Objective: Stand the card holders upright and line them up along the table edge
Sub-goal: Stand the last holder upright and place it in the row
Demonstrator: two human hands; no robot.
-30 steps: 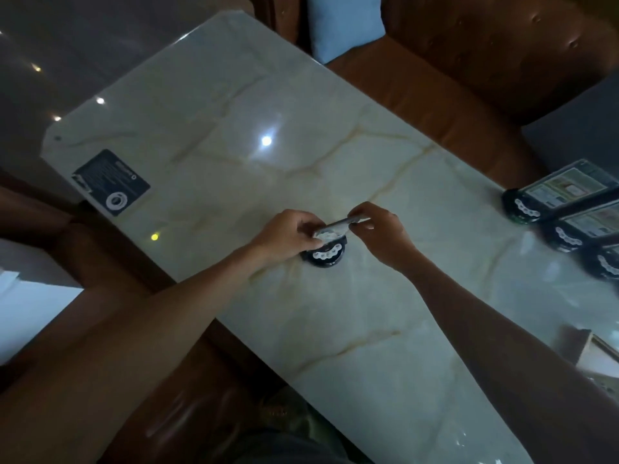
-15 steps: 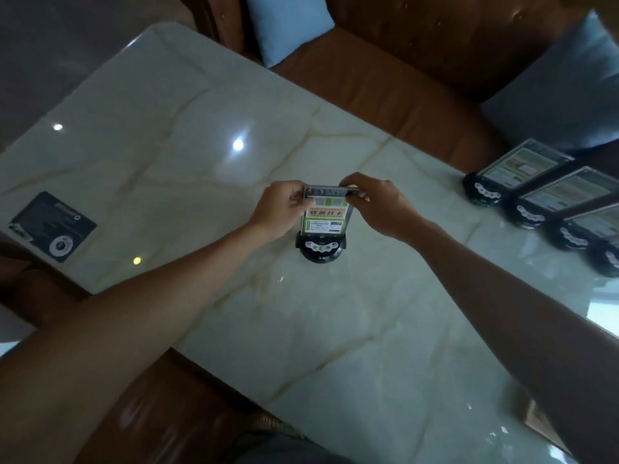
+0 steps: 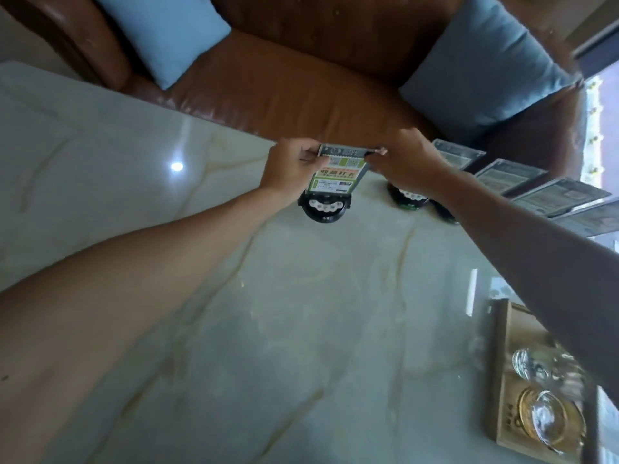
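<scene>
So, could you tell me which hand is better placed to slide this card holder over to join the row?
The right hand, probably: it pinches the held card holder on the side nearest the row of card holders, while the left hand grips the far side.

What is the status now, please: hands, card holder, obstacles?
Left hand and right hand pinch card holder by top corners. Upright, near far edge. Row of holders close right.

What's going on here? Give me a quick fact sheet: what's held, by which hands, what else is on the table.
held item: card holder, upright, black round base, green and white card
left hand: grips the card's top left corner
right hand: grips the card's top right corner
already placed: row of card holders along the far table edge, to the right
surface: marble table
also on table: wooden tray with glass cups, near right
</scene>
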